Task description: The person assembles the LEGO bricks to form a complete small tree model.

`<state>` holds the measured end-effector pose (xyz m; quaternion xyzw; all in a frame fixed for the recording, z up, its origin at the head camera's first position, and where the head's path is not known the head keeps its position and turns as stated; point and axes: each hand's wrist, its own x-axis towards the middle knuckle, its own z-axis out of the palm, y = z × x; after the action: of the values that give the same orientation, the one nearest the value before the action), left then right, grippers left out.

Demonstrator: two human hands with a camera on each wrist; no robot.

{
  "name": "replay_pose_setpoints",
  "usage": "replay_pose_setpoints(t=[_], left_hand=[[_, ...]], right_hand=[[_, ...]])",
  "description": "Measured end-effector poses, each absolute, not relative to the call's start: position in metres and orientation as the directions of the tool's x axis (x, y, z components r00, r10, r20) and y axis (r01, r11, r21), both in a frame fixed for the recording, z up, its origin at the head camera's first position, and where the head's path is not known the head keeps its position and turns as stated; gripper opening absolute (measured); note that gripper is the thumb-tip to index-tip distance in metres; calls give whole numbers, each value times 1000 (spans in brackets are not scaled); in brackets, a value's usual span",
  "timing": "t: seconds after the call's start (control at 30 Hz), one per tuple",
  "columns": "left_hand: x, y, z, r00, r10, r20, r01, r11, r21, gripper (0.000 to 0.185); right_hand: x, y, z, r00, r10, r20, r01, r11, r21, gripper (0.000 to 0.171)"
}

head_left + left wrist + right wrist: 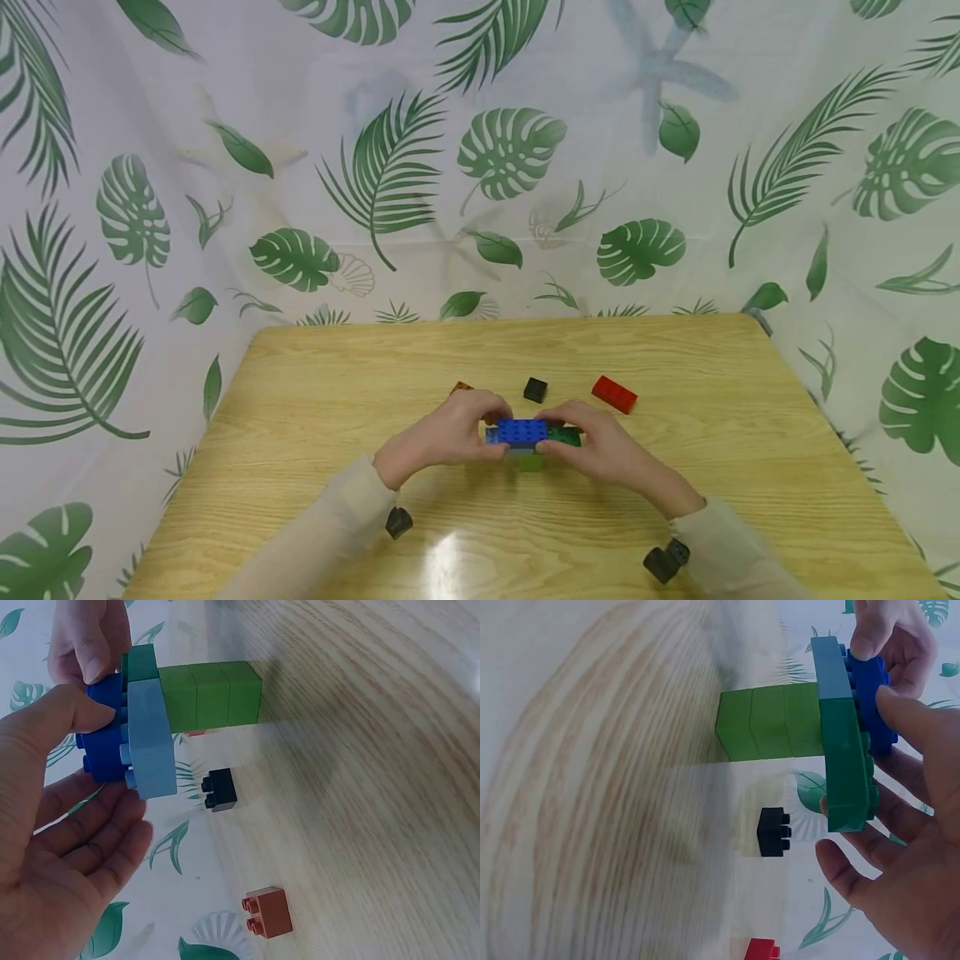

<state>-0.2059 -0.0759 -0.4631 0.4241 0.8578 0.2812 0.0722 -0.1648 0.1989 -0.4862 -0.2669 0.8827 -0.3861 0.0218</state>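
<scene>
I see the left hand [457, 427] and right hand [596, 437] pinching opposite ends of the blue brick [522, 431], its long axis running between them, above the light-blue brick [152, 739] and dark-green brick [846, 772].

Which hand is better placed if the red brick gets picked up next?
Probably the right hand: the red brick lies just beyond it, while the left hand is farther off. Both hold the blue brick, though, so the right would need to let go first.

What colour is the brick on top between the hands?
The top toy brick is blue, clearest in the head view.
</scene>
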Motion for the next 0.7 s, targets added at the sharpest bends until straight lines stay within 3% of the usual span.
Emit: replay_pose_setpoints(t=[0.23,0.5,0.7], left_hand=[[-204,-75,-469,-642,754,141,672,464,578,28],[-202,-73,-485,-707,701,96,499,398,769,19],[-202,-74,-488,-709,699,95,468,364,805,16]], right_hand=[[-168,198,-487,-861,-485,151,-444,572,-690,40],[-169,199,-489,-833,-524,179,-499,570,-653,45],[-171,197,-490,-828,-523,203,-520,578,-629,43]])
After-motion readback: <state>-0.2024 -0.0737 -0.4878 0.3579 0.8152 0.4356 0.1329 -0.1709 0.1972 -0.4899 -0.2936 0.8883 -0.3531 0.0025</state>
